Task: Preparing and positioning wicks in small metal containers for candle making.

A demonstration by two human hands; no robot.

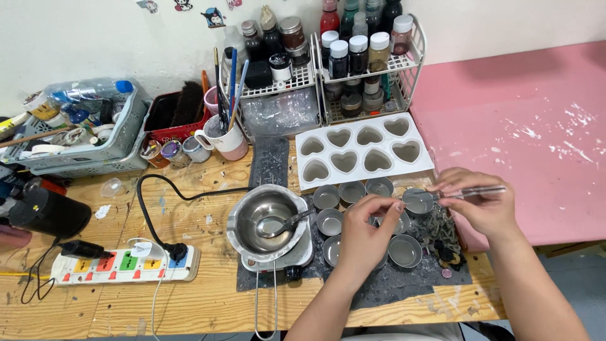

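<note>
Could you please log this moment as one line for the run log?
left hand: fingers pinched above tins | right hand: holds clear stick | pot: spoon inside, on hotplate | heart mould: behind tins

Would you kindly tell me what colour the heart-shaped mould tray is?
White heart-shaped mould tray, clearest in the head view.

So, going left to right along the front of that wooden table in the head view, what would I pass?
Black cylinder → power strip → steel pot with a spoon → left hand → small round metal tins → right hand, which pinches a thin clear stick.
</note>
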